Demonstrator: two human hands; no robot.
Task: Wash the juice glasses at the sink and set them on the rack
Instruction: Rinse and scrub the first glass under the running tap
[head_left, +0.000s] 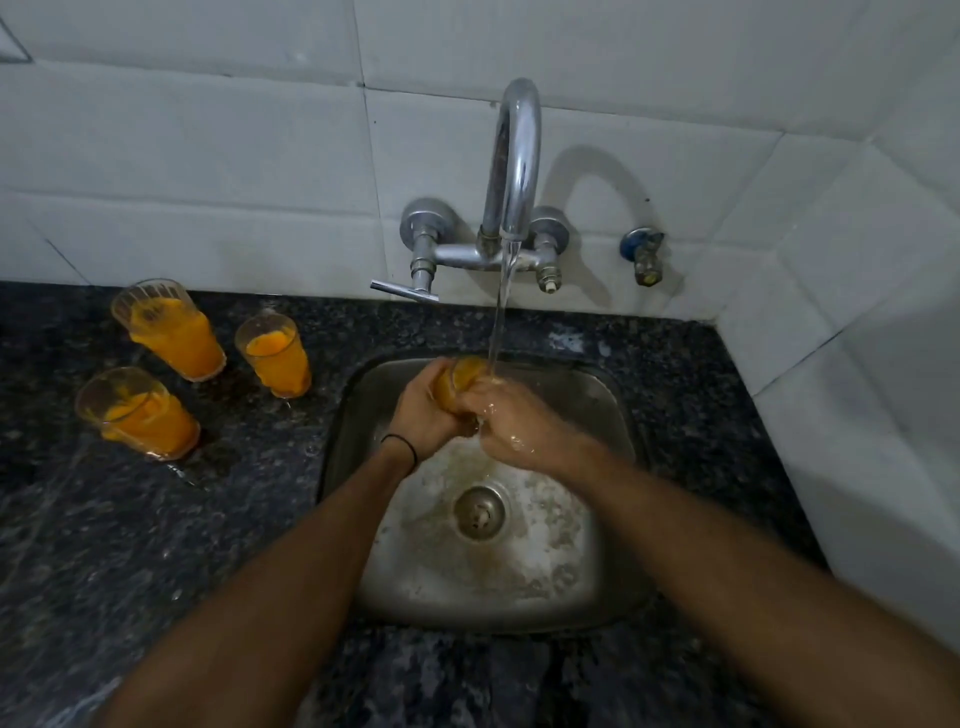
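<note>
While both hands, left hand (423, 410) and right hand (511, 423), grasp the wet juice glass (460, 379) under the tap (514, 156), it looks slippery and fragile; hold its ribbed wall.

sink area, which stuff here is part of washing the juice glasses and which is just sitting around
Part of the job:
- glass in the hands, gripped by left hand and right hand
- three juice glasses on the counter
- tap, running
- sink

Just there:
- small wall valve
- counter

No rack in view.
</note>
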